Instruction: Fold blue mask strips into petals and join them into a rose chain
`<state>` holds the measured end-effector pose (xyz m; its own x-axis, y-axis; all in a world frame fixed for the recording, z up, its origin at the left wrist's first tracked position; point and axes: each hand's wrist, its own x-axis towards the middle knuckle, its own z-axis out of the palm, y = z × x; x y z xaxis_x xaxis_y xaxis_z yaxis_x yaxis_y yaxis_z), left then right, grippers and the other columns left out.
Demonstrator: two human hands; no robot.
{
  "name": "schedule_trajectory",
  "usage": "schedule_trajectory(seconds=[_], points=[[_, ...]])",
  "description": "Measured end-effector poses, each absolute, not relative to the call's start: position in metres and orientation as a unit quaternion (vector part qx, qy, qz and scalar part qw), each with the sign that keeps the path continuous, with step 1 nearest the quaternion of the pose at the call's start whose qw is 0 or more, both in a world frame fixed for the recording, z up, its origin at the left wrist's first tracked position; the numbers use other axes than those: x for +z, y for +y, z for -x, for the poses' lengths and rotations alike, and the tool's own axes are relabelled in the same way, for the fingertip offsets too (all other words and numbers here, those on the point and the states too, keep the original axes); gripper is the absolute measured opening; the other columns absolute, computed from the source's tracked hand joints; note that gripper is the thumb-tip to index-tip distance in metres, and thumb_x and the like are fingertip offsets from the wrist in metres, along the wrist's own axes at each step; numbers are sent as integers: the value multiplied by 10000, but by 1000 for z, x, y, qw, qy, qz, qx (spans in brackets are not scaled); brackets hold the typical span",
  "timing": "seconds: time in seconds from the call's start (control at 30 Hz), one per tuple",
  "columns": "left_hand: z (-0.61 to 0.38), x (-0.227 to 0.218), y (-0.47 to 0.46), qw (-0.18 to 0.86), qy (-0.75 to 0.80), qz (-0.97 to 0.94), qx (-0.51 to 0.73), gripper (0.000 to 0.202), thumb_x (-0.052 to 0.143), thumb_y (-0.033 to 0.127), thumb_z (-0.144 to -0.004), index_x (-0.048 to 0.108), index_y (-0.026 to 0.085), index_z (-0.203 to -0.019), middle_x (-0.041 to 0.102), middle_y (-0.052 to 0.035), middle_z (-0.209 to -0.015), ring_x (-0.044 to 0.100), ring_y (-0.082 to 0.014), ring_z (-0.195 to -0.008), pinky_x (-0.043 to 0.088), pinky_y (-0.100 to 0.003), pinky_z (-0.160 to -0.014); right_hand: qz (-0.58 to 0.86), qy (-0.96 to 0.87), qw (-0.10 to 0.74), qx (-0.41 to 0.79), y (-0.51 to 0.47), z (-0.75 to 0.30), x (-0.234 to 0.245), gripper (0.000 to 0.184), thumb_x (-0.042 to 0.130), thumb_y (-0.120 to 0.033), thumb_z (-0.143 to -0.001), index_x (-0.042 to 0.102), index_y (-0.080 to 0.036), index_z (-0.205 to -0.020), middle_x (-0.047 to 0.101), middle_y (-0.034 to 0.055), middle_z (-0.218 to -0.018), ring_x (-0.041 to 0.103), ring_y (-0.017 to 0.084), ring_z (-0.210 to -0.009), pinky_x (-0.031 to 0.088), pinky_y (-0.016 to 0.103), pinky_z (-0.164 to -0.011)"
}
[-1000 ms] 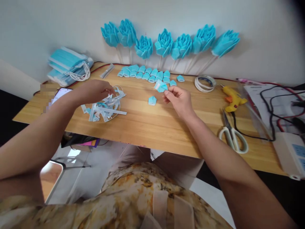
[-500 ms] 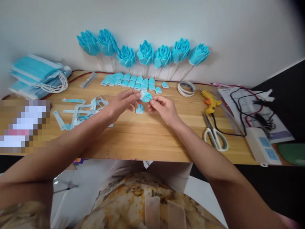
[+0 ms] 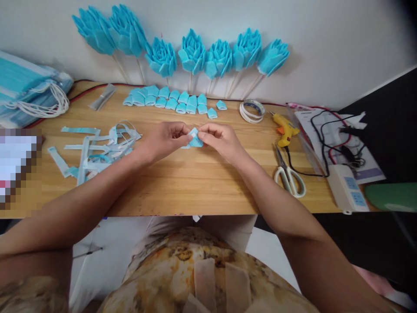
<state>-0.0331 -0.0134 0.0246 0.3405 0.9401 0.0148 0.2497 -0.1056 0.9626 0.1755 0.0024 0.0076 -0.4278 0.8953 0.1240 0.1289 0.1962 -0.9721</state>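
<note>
My left hand and my right hand meet above the middle of the wooden table. Both pinch one small folded blue petal piece between thumb and fingers. Another small blue piece lies on the table just under it, mostly hidden. A row of several finished blue petals lies farther back. Several blue fabric flowers on sticks lean against the white wall behind them.
A heap of cut blue and white strips lies at the left, and a stack of blue face masks at the far left. To the right are a tape roll, a yellow glue gun, scissors and a power strip with cables.
My left hand left the strip heap and came over to the right hand. Both hands now pinch the blue piece, lower and closer to the table. The view shifted.
</note>
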Motion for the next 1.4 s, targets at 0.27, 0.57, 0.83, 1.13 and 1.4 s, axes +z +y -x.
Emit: schedule_trajectory(seconds=[0.27,0.57,0.83,1.13,1.4], points=[[37,24,-12,524,462,-602,386,162,720,325,-804,668,195,-723,622,-5,-632,535,-120,-587,469,-270,-624,372,-655,378,538,1,-172,8,264,730,-454,-808,659,-199,-800,625,-22,-738,541,113,-688,450,260,-672],[37,14,-8,465,450,-650,398,182,717,343,-833,652,195,-749,597,11,-649,518,-113,-583,420,-257,-582,386,-673,377,506,0,-172,9,251,700,-433,-815,663,-185,-794,596,-25,-705,496,104,-659,380,258,-629],[26,27,-27,289,502,-676,456,142,666,308,-868,638,230,-753,590,2,-685,492,-146,-640,377,-303,-623,433,-703,431,364,-2,-167,9,173,642,-338,-847,629,-202,-742,622,-21,-700,500,105,-628,411,261,-616],[28,18,-25,270,524,-699,405,100,667,349,-867,727,272,-845,607,-13,-726,522,-188,-709,354,-327,-678,440,-737,426,286,-7,-163,4,124,630,-289,-875,712,-214,-821,711,3,-780,586,130,-691,478,270,-661],[27,19,-26,254,524,-713,390,138,659,365,-879,759,271,-898,615,-15,-717,534,-186,-698,375,-332,-693,429,-754,430,251,-9,-161,2,102,632,-259,-879,683,-212,-804,709,4,-783,588,132,-692,488,282,-687]])
